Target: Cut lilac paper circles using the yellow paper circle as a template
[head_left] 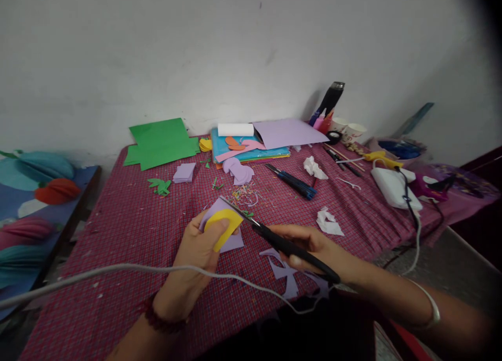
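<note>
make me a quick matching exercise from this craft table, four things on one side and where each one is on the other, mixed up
Things:
1. black scissors
2. yellow shape
3. green paper
4. white roll

Places:
a. on top of the stack of coloured sheets by the wall
b. gripped in the right hand
c. lying flat at the back left of the table
d. pinched against lilac paper in the left hand

Pairs: 1-b, 2-d, 3-c, 4-a
</note>
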